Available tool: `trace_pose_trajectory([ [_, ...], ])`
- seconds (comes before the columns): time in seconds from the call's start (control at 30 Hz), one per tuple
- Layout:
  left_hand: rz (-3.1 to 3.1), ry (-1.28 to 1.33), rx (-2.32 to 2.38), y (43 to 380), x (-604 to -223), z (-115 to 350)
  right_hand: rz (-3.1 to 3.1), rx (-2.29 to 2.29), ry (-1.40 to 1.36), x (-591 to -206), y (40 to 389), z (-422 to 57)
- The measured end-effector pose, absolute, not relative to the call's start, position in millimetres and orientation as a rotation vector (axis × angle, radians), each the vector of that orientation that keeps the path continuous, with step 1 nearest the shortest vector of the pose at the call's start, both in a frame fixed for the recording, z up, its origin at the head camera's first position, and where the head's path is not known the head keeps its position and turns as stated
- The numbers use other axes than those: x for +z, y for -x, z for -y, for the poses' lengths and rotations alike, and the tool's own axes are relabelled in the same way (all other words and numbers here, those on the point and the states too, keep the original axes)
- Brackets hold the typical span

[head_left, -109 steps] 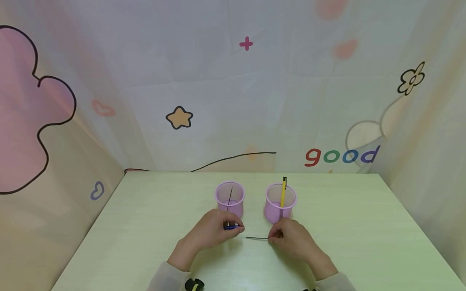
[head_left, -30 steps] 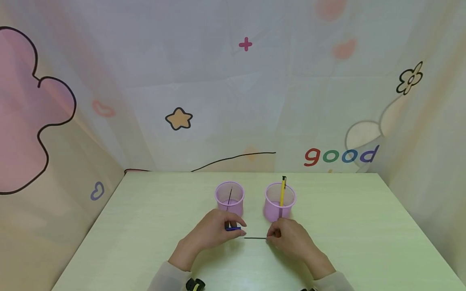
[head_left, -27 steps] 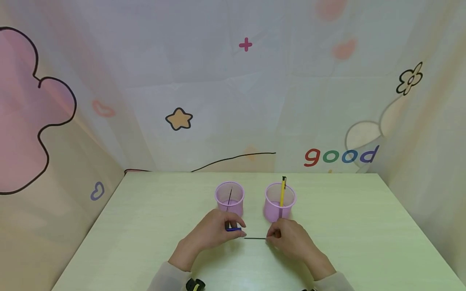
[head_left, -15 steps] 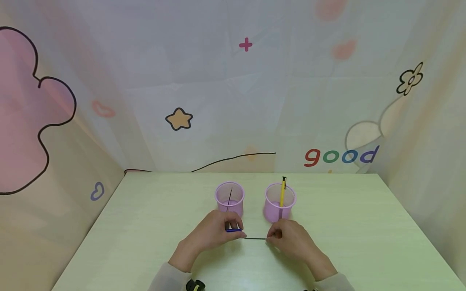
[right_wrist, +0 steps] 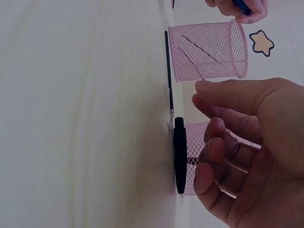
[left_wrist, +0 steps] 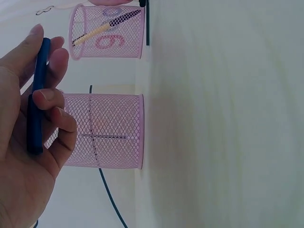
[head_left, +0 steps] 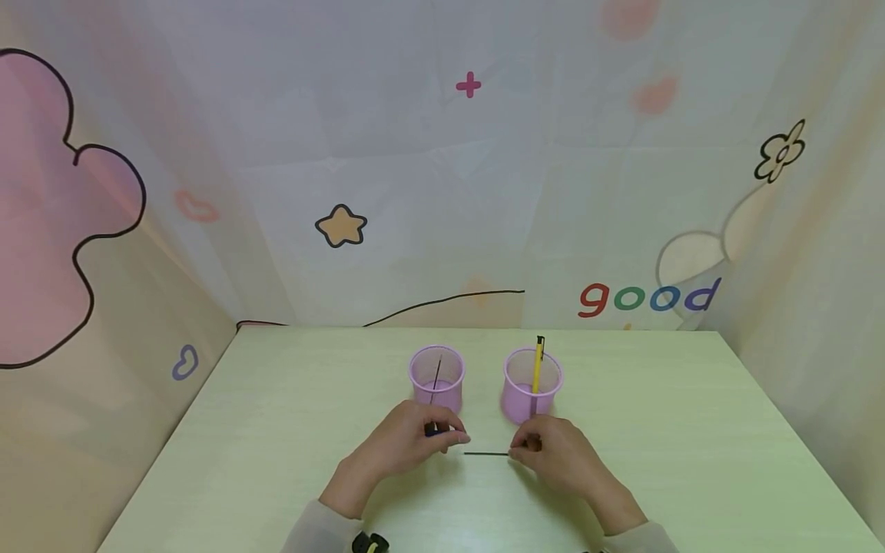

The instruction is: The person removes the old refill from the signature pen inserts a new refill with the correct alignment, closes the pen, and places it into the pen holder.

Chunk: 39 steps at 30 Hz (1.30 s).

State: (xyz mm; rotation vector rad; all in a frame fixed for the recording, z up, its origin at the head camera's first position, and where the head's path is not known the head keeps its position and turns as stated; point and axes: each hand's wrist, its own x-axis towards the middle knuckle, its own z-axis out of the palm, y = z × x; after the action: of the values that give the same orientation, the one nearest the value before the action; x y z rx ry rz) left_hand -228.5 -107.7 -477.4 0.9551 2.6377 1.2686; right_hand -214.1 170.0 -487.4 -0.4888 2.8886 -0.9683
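My left hand [head_left: 415,435] holds a dark blue pen [left_wrist: 38,90] across its curled fingers; in the head view the fingers hide most of it. My right hand [head_left: 556,453] is at the table to the right, fingers loosely bent. Beside its fingertips a short black pen barrel [right_wrist: 180,154] lies on the table, apart from the fingers in the right wrist view. A thin dark refill [head_left: 485,454] lies between the hands, in line with the barrel. Behind the left hand is a pink mesh cup [head_left: 449,398]; behind the right hand stands another pink mesh cup [head_left: 515,401].
A thin dark stick [head_left: 436,378] leans inside the left cup. The right cup bears a yellow pen [head_left: 537,369] with a black top. The pale table [head_left: 276,415] ends at a printed curtain [head_left: 415,184] at the back and sides.
The left fingers have shifted on the blue pen, which has turned so that less of it shows in the head view. Both hands and the refill stay almost in place.
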Motion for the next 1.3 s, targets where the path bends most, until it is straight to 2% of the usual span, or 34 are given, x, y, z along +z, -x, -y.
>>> trace_pose_trajectory([
  [0.93,-2.668,-0.950,1.285,229,-479,118,-2.752,-1.226,0.689,-463,215,-162],
  [1.3,-2.646,-1.040,1.256,228,-476,120,-2.759,-1.230,0.775,-444,223,-159],
])
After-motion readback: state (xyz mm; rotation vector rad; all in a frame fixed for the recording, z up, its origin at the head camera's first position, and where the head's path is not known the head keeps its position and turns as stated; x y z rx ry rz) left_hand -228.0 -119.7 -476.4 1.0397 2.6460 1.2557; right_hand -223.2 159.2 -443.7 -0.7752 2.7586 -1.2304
